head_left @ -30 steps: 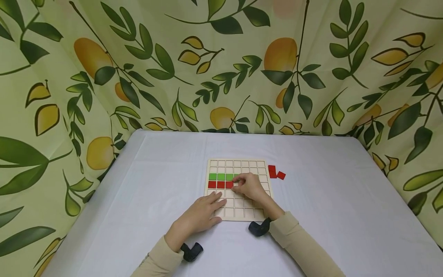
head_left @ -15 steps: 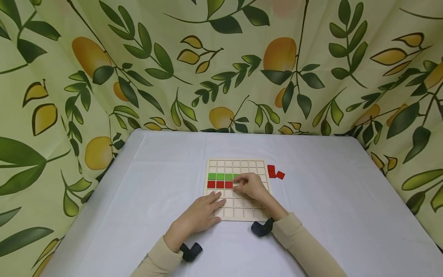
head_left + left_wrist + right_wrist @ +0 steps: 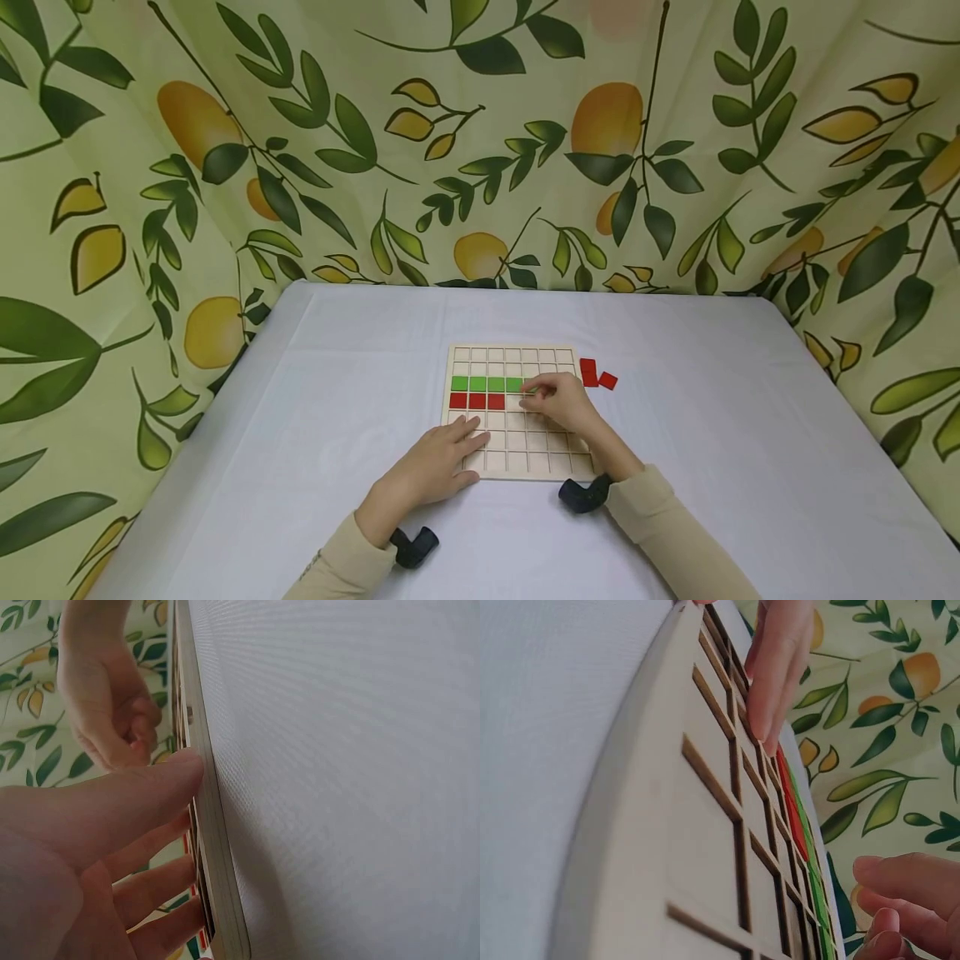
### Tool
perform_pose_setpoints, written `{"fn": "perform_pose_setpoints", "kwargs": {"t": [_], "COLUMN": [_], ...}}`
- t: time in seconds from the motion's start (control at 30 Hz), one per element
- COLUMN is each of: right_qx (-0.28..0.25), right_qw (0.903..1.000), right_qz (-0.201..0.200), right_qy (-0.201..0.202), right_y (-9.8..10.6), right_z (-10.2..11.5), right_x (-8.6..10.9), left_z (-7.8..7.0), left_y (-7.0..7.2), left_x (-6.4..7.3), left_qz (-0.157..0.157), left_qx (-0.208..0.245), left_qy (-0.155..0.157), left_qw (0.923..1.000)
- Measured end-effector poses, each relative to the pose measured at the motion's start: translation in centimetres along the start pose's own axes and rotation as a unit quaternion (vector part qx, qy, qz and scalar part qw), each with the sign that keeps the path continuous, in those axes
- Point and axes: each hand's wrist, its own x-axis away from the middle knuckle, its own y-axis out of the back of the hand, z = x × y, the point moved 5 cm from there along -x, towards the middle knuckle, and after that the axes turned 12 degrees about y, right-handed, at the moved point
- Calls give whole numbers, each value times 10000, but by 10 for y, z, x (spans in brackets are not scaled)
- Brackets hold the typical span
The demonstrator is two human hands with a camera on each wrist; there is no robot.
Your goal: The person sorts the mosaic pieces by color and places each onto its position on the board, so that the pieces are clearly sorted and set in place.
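A pale wooden grid board (image 3: 517, 464) lies on the table with a row of green square tiles (image 3: 478, 384) and, just below, three red square tiles (image 3: 477, 402). My left hand (image 3: 438, 462) rests at the board's lower left, its straight fingers on the grid and the thumb against the near edge, as the left wrist view shows. Over the right end of the green row hovers my right hand (image 3: 562, 402). Its thumb and index finger stand apart with no tile visible between them, and its palm hides part of the grid.
Beside the board's upper right lie a few loose red tiles (image 3: 588, 372). White cloth covers the table (image 3: 360, 367). A curtain (image 3: 480, 167) printed with leaves and fruit hangs behind and on both sides. Black devices are strapped to both wrists.
My right hand has shifted a little to the right, uncovering more of the green row and a bare cell beside the red tiles. The left hand has stayed put.
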Motion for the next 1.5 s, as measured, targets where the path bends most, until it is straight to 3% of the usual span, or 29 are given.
{"fn": "perform_pose_setpoints", "kwargs": {"t": [0.27, 0.77, 1.5], "right_qx": [30, -55, 7], "right_qw": [9991, 9991, 9940], "right_qz": [-177, -331, -531], "right_qy": [-391, -269, -954], "right_y": [13, 36, 69], "right_z": [-8, -19, -44], "right_x": [4, 9, 20], "left_z": [-1, -2, -3], "left_y": [1, 2, 1], "left_x": [1, 1, 0], "left_qz": [44, -4, 54], "left_qx": [7, 0, -43], "left_qy": [42, 23, 40], "left_qw": [10000, 10000, 10000]}}
